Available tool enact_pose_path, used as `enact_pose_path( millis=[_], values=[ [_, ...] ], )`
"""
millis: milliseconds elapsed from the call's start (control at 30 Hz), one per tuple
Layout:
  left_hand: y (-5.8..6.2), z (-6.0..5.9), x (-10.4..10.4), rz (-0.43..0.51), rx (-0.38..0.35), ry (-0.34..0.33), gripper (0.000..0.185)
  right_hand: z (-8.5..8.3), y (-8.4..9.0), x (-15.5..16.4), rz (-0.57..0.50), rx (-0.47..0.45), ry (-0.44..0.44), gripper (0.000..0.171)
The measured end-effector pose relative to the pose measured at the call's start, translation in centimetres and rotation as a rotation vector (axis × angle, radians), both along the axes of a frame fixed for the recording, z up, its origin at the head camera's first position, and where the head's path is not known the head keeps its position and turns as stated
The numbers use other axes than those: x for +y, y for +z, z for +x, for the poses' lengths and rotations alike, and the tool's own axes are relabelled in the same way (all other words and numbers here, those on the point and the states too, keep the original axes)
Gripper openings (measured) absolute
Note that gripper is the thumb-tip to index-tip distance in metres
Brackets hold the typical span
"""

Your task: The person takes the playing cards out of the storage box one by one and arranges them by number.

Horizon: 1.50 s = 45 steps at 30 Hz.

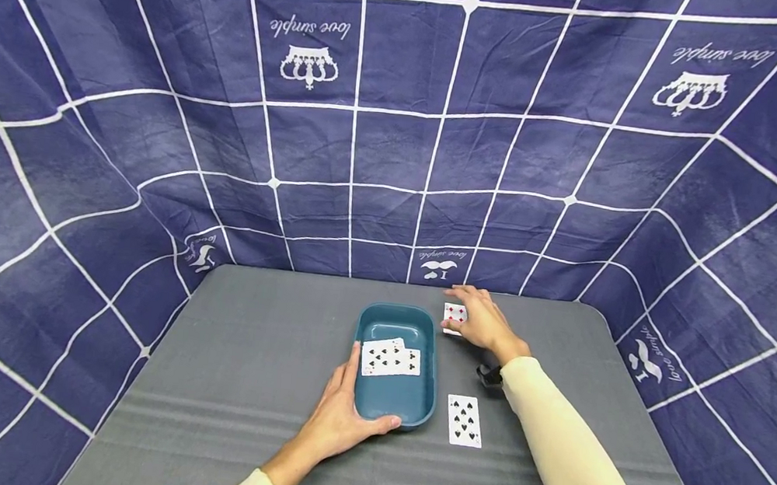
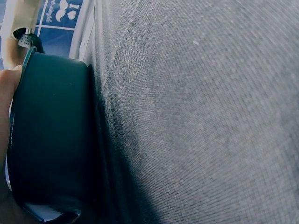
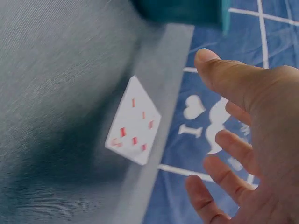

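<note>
A teal tray [image 1: 429, 403] stands on the grey table, holding overlapping playing cards [image 1: 380, 357] with black pips. My left hand [image 1: 344, 414] rests against its near left corner, straight fingers along the left side and thumb at the front rim. Seen from the left wrist, a fingertip touches the rim of the tray [image 2: 51, 121]. Beyond the tray's right side, my right hand [image 1: 486, 322] hovers over a diamond card [image 1: 454, 318], fingers spread and slightly bent. In the right wrist view this red-pipped card [image 3: 134, 123] lies apart from the hand [image 3: 271, 126].
A spade card [image 1: 465, 421] lies face up on the grey table [image 1: 234, 384], right of the tray's near end. Blue cloth [image 1: 397, 150] with white grid lines rises behind the table's far edge and along both sides. Each wrist wears a black strap.
</note>
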<state>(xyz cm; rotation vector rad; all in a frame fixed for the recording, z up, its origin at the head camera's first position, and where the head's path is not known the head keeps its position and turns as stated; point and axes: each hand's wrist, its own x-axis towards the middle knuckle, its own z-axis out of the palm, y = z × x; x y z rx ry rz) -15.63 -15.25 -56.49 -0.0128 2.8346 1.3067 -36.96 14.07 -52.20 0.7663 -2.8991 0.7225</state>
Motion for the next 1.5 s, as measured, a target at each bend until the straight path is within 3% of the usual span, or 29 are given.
enact_pose_path(
  millis=[367, 767, 1167, 1500],
  values=[
    [0.3, 0.0, -0.1, -0.003, -0.003, -0.02, 0.158, 2.2, 3.1, -2.6, 0.09, 0.027, 0.09, 0.073],
    [0.3, -0.1, 0.0, -0.005, -0.024, -0.023, 0.156, 4.6, 4.7, -6.2, 0.2, -0.013, 0.236, 0.069],
    [0.0, -0.1, 0.0, -0.01, -0.029, -0.022, 0.155, 5.8, 3.8, -9.2, 0.236, -0.075, 0.329, 0.067],
    [0.1, 0.0, 0.0, -0.01, -0.005, -0.018, 0.155, 6.0, 2.2, -11.2, 0.336, -0.113, 0.33, 0.07]
  ],
)
